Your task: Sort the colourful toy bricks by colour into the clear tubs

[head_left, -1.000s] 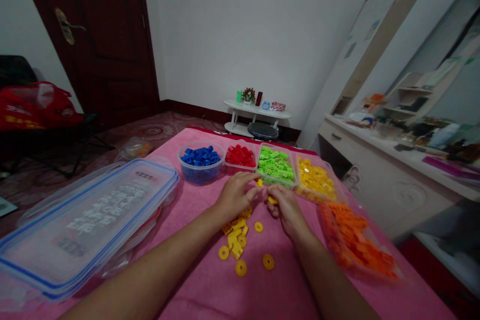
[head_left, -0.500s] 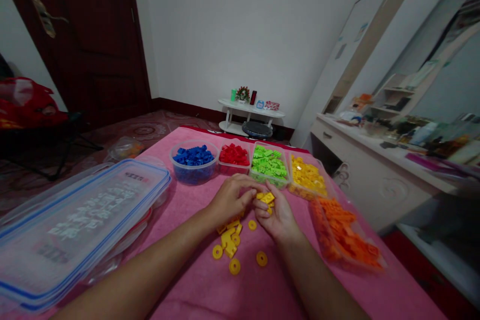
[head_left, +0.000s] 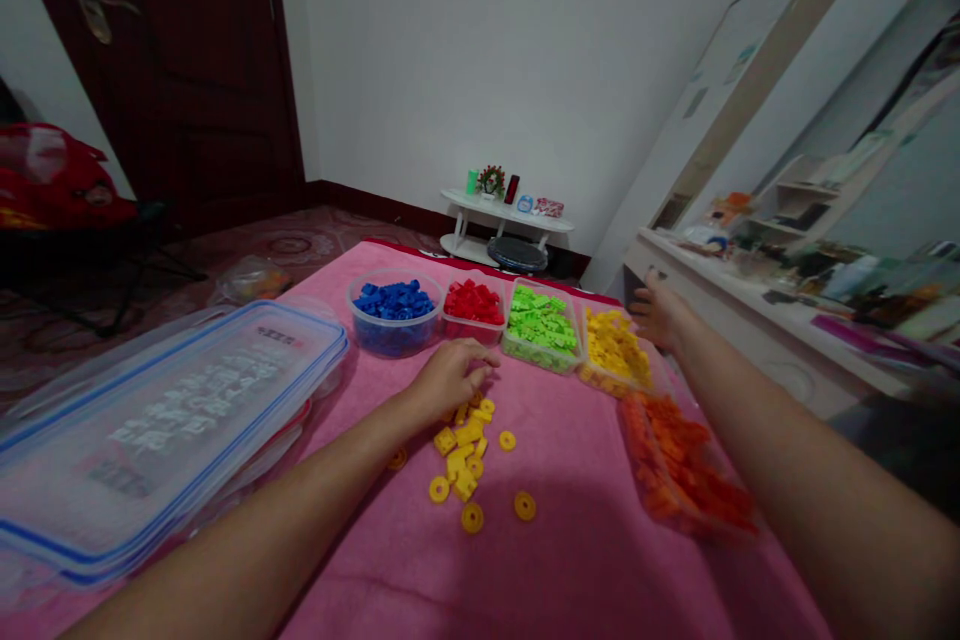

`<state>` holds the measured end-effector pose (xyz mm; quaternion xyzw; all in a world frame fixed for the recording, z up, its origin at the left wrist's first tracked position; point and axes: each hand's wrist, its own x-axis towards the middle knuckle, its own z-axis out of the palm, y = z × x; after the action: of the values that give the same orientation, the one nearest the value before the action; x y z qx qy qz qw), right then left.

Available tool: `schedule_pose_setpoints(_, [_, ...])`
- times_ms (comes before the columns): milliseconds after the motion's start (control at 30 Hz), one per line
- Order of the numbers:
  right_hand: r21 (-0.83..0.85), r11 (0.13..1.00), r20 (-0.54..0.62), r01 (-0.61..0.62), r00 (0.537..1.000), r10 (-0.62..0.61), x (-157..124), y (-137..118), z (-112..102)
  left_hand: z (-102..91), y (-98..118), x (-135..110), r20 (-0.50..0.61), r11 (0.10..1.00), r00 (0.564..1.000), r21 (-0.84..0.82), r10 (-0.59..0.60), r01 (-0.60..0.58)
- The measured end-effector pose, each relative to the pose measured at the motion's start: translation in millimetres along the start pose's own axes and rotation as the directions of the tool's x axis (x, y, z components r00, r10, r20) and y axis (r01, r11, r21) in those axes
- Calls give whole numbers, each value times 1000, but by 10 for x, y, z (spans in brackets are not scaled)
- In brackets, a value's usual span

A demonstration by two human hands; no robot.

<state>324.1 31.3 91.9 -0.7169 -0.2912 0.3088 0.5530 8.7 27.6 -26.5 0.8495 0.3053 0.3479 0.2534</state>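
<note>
My left hand (head_left: 448, 378) rests with curled fingers at the far edge of a loose pile of yellow bricks and rings (head_left: 465, 455) on the pink cloth (head_left: 540, 560); what it pinches is hidden. My right hand (head_left: 657, 315) is stretched out over the far right end of the tub of yellow bricks (head_left: 613, 348), fingers apart and nothing seen in them. Along the back stand a round tub of blue bricks (head_left: 394, 312), a tub of red bricks (head_left: 472, 308) and a tub of green bricks (head_left: 541, 322). An orange-brick tub (head_left: 686, 468) lies under my right forearm.
Large clear lidded boxes with blue rims (head_left: 172, 425) lie at the left of the cloth. A white dresser (head_left: 757, 320) with clutter stands at the right. A low white shelf (head_left: 506, 220) and a dark door (head_left: 172, 70) are at the back.
My hands were together over the pile with yellow bricks between them. Now my right hand has swung out to the far right above the yellow tub, and my left hand has dropped onto the pile.
</note>
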Motion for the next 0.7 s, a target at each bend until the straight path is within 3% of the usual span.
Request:
schedule_pose_setpoints(33, [-48,998,-9,44,999,-45,-59,27,57,-23,-9,5,5,1000,1000,7,-14,14])
schedule_pose_setpoints(100, [-166,959,82,230,972,-219,-313,124,251,-82,-28,17,-10,999,999,19,-43,43])
schedule_pose_setpoints(133, [-230,893,195,388,917,-348,-509,198,377,-116,-39,25,-31,998,998,24,-55,56])
schedule_pose_setpoints(233, [-209,648,597,732,621,-508,-1307,522,772,-223,-80,55,-115,995,989,-1,-98,99])
schedule_pose_setpoints(333, [-143,382,811,913,330,-484,-2120,915,1061,-320,-124,87,-188,988,971,-78,-148,136])
schedule_pose_setpoints(400, [-86,256,887,963,191,-420,-2449,1127,1181,-364,-144,103,-213,982,963,-122,-164,141])
schedule_pose_setpoints(433, [-71,210,906,975,151,-394,-2519,1203,1226,-377,-150,110,-215,981,962,-137,-167,140])
schedule_pose_setpoints(467, [-85,172,912,981,146,-384,-2526,1256,1260,-381,-154,114,-214,979,962,-148,-172,142])
schedule_pose_setpoints(500, [-128,138,909,982,172,-380,-2476,1289,1284,-378,-157,116,-209,977,962,-157,-177,146])
schedule_pose_setpoints(600, [-341,72,860,938,341,-381,-2120,1303,1279,-317,-170,106,-160,975,972,-170,-170,143])
schedule_pose_setpoints(700, [-436,140,795,889,453,-403,-1734,1273,1165,-204,-197,64,-88,977,983,-155,-159,144])
